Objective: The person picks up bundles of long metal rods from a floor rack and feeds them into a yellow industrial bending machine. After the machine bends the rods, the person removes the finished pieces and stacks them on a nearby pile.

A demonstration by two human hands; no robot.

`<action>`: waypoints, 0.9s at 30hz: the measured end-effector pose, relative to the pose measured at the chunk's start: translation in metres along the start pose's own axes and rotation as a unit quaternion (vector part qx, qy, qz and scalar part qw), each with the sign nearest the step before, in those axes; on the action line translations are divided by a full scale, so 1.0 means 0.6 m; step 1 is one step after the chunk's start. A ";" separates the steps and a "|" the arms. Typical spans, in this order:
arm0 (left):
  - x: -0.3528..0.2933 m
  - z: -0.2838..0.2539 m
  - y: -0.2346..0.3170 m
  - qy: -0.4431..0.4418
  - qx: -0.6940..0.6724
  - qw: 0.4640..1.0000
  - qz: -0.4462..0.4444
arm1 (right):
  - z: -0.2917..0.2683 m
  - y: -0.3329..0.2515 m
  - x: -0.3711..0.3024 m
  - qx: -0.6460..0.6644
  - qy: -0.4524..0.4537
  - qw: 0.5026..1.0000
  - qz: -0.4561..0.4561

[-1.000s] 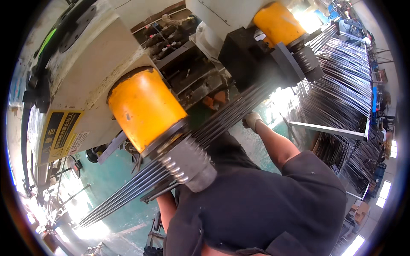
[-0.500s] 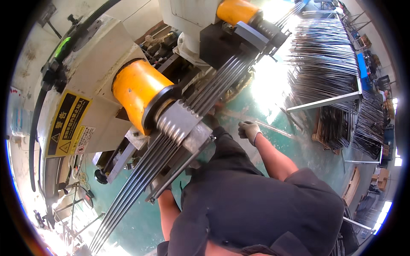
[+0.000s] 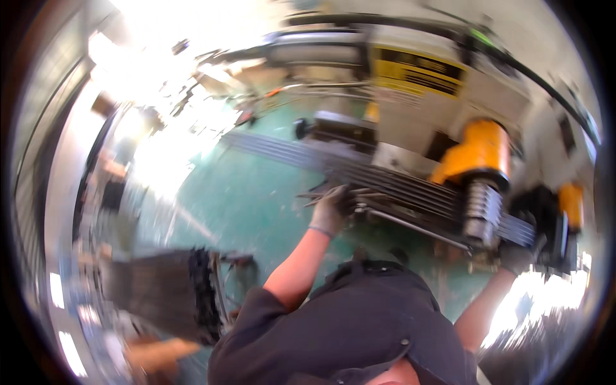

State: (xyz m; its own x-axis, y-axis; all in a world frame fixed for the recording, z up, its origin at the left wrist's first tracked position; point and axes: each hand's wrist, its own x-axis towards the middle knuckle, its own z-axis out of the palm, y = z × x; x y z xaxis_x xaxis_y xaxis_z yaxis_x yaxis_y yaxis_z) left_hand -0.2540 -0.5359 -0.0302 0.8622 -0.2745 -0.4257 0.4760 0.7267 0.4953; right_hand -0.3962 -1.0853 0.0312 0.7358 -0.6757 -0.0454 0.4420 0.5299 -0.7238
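Observation:
A bundle of long metal rods (image 3: pixel 404 187) runs through the ribbed clamp block (image 3: pixel 482 208) under the orange cylinder (image 3: pixel 486 151) of a pale machine. My left hand (image 3: pixel 332 208), in a greyish glove, is closed beside the near edge of the bundle. Thin dark pieces stick out on both sides of it, too blurred to name. Right of the clamp block, my right hand (image 3: pixel 516 258) is at the near side of the rods, its fingers smeared by motion and partly in shadow. A thinner bar (image 3: pixel 414 224) lies along the near side of the bundle.
A yellow and black warning label (image 3: pixel 420 72) is on the machine. At far right stands a second orange cylinder (image 3: pixel 570 205). A dark stack (image 3: pixel 157 289) on a frame stands at lower left on the green floor (image 3: pixel 224 192). Dark hoses arch over the top.
The view has swung round, moving the machine to the right. My right hand, earlier away from the rods, is now beside them right of the clamp. My left hand shows more fully beside the bundle.

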 end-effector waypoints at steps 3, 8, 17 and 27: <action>-0.039 0.021 0.017 -0.061 -0.064 0.993 0.079 | -0.027 -0.011 0.040 0.051 0.043 0.997 -0.031; -0.090 0.098 0.078 -0.028 -0.053 0.984 0.166 | -0.044 -0.024 0.066 0.266 -0.044 0.963 0.029; -0.112 0.173 0.140 -0.025 0.007 0.972 0.234 | 0.026 -0.025 0.031 0.221 0.040 0.974 0.022; -0.172 0.457 0.288 -0.128 0.161 0.834 0.512 | 0.023 -0.017 0.039 0.184 0.059 0.981 0.010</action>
State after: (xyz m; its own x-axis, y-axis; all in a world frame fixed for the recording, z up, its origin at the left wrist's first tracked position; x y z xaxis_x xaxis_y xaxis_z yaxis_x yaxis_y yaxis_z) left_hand -0.2133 -0.5548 0.3068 0.8351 0.2306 0.4993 -0.5452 0.4671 0.6961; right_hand -0.3761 -1.0994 0.0470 0.6917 -0.7061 -0.1516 0.5994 0.6784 -0.4248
